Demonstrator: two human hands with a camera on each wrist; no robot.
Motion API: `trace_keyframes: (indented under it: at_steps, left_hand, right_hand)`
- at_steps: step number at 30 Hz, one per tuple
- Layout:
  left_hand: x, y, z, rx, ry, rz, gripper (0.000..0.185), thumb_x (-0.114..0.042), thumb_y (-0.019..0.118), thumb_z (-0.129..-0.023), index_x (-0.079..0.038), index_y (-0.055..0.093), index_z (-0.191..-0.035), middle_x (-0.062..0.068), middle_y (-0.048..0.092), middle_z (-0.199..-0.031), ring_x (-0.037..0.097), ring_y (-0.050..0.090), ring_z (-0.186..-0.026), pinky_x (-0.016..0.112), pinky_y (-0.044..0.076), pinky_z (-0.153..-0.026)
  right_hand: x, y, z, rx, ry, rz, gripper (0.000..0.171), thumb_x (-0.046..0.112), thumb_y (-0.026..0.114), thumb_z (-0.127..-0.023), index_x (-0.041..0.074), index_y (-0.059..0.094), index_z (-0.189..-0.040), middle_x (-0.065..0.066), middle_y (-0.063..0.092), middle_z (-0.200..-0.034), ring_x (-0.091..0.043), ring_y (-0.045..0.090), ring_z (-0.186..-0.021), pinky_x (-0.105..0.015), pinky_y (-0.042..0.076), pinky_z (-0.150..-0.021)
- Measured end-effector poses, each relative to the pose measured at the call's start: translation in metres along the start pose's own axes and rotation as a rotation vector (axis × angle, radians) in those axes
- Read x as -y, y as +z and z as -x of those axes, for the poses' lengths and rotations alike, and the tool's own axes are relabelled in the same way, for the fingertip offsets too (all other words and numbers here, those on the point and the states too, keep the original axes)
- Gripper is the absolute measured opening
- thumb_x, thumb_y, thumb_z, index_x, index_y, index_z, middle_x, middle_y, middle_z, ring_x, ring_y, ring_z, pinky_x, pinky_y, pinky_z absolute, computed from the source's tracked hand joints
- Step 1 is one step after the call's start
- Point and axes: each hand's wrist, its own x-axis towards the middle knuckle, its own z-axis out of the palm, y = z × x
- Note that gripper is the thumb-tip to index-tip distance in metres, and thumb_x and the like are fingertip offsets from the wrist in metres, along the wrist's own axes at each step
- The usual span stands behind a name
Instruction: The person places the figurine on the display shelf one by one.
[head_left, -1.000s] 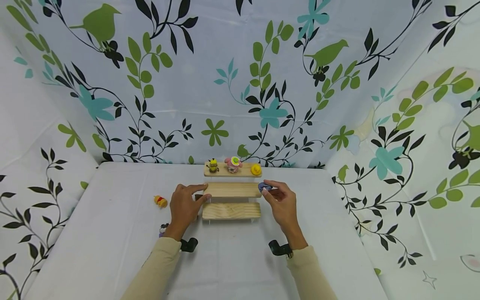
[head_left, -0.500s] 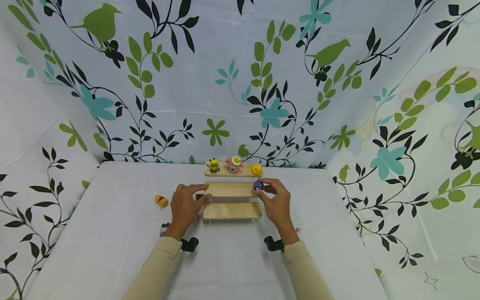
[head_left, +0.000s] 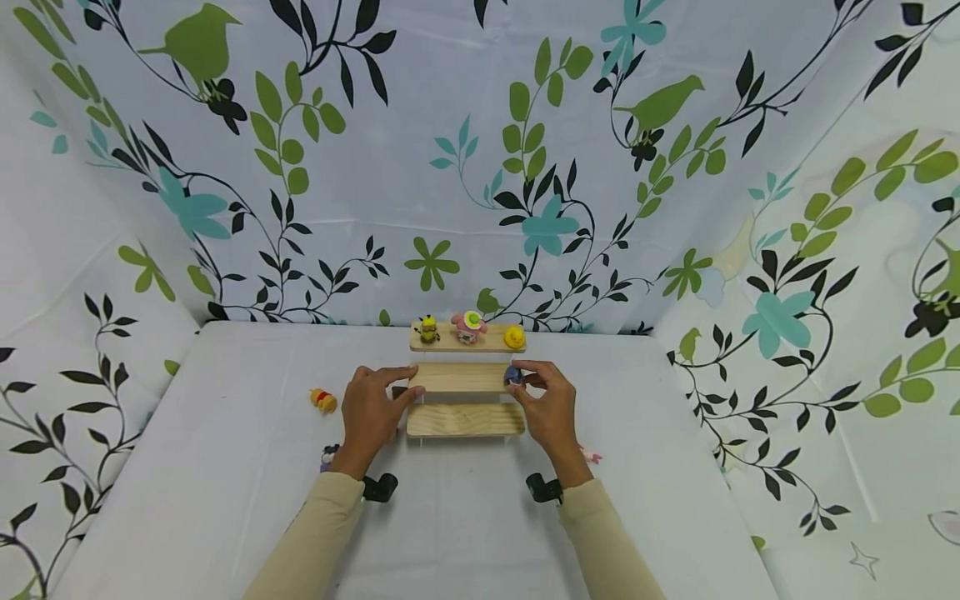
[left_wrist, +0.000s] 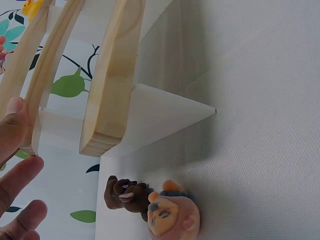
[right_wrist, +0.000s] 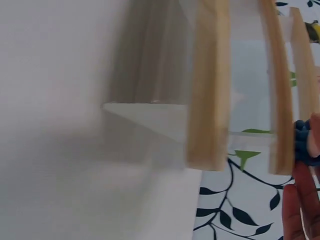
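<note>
A three-tier wooden display shelf stands mid-table. On its middle board (head_left: 461, 377), at the right end, a small blue figurine (head_left: 513, 375) touches the wood. My right hand (head_left: 553, 412) pinches that figurine between thumb and fingers; the fingers cover part of it in the right wrist view. At the other end of the same board, my left hand (head_left: 371, 412) grips the wood, thumb at the front edge and index finger at the back. The top board (head_left: 491, 343) bears a green-and-yellow figurine (head_left: 427, 332), a pink figurine (head_left: 468, 328) and a yellow duck (head_left: 514, 337).
Left of the shelf lies a yellow-and-red bear figurine (head_left: 323, 401). A purple figurine (head_left: 327, 458) is partly hidden by the left wrist. Brown (left_wrist: 131, 195) and peach (left_wrist: 175, 215) figurines sit below the left hand. Something pink (head_left: 592, 455) shows by the right wrist.
My right hand has moved left and slightly down with the blue figurine, from beside the board's right end onto it. The left hand has stayed on the shelf.
</note>
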Motion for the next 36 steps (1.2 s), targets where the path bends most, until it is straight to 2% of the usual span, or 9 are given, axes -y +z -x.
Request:
trace_keyframes:
  at_steps: [10, 16, 27, 36]
  left_hand:
    - [-0.0036, -0.0016, -0.0003, 0.001, -0.002, -0.007, 0.044, -0.035, 0.09, -0.085, -0.022, 0.081, -0.126, 0.005, 0.082, -0.117, 0.027, 0.058, -0.088, 0.035, 0.04, -0.07]
    - [-0.0037, -0.002, 0.0004, -0.001, -0.002, -0.004, 0.044, -0.035, 0.09, -0.086, -0.021, 0.081, -0.126, 0.005, 0.082, -0.117, 0.027, 0.058, -0.088, 0.035, 0.04, -0.07]
    - [-0.0016, -0.0007, 0.0008, -0.001, 0.001, 0.002, 0.044, -0.035, 0.09, -0.086, -0.022, 0.08, -0.127, 0.004, 0.082, -0.117, 0.027, 0.058, -0.088, 0.035, 0.04, -0.07]
    - [-0.0027, -0.0019, 0.0015, -0.012, 0.014, 0.005, 0.044, -0.033, 0.09, -0.085, -0.02, 0.08, -0.126, 0.006, 0.082, -0.116, 0.027, 0.057, -0.087, 0.034, 0.039, -0.069]
  right_hand:
    - [-0.0045, 0.0045, 0.0009, 0.019, 0.029, 0.047, 0.045, 0.008, 0.088, -0.088, 0.021, 0.076, -0.129, 0.004, 0.074, -0.12, -0.014, 0.07, -0.103, -0.038, 0.058, -0.096]
    - [-0.003, 0.0045, 0.0007, 0.035, 0.058, 0.036, 0.045, 0.01, 0.088, -0.088, 0.02, 0.076, -0.13, 0.003, 0.073, -0.12, -0.017, 0.071, -0.103, -0.041, 0.057, -0.097]
    - [-0.0047, 0.0042, 0.0015, 0.041, 0.056, 0.016, 0.048, 0.013, 0.089, -0.088, 0.021, 0.075, -0.133, 0.0, 0.073, -0.119, -0.021, 0.071, -0.103, -0.044, 0.055, -0.095]
    - [-0.0043, -0.0019, 0.0053, 0.025, 0.083, 0.012, 0.052, 0.019, 0.091, -0.087, 0.028, 0.074, -0.135, 0.005, 0.072, -0.126, -0.02, 0.07, -0.106, -0.043, 0.055, -0.098]
